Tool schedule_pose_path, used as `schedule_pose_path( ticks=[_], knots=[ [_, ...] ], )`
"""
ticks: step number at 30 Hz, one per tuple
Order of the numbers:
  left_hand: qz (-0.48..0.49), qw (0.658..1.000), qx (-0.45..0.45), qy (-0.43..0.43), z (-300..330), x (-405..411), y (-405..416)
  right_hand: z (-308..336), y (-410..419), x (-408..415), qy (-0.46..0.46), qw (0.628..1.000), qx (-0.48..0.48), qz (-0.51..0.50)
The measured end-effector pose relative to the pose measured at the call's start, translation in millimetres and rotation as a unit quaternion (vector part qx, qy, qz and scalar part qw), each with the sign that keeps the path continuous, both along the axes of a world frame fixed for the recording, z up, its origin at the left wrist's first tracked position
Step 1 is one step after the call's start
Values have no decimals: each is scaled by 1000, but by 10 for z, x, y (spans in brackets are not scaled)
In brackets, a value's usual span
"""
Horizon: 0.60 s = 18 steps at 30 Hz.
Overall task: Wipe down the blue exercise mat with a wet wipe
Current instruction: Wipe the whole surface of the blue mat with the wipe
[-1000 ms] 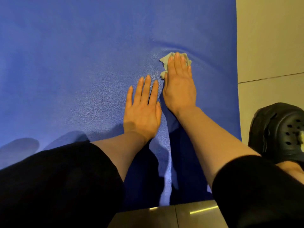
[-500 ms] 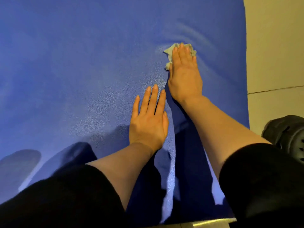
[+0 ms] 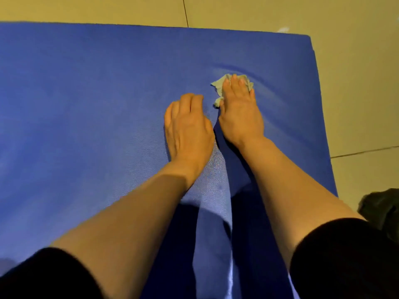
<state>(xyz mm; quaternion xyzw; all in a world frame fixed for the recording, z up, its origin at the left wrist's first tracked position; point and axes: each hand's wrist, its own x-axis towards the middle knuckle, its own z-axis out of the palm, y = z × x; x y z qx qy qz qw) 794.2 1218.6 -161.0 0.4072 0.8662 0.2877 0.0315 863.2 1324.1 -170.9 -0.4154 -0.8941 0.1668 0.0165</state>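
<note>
The blue exercise mat (image 3: 86,104) fills most of the view, its far edge and right edge both visible against the floor. A crumpled pale wet wipe (image 3: 219,86) lies on the mat's far right part. My right hand (image 3: 239,111) presses flat on the wipe with straight fingers; the mat ripples in front of it. My left hand (image 3: 187,126) rests on the mat just left of the right hand, fingers bent down at the tips, holding nothing.
Beige tiled floor (image 3: 356,93) borders the mat at the far side and the right. A dark shoe (image 3: 382,210) sits on the floor by the mat's right edge. My black sleeves fill the bottom corners.
The right hand has pushed the wipe farther away across the mat. The left hand has slid forward beside it, and the mat's far edge has come into view.
</note>
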Motion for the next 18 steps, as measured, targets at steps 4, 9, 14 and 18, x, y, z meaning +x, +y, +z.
schedule_pose_path(
  ticks=[4,9,14,18],
  knots=[
    [-54,996,-73,-24,14,-381,314,-122,-454,188,59,997,45,2],
    [-91,980,-168,47,-148,-576,555,-32,91,-260,-10,999,42,22],
    [-71,974,-203,73,-231,-447,573,-29,361,-447,-25,999,32,16],
    [-65,967,-229,96,-234,-485,598,-51,176,-365,50,997,33,47]
  ],
)
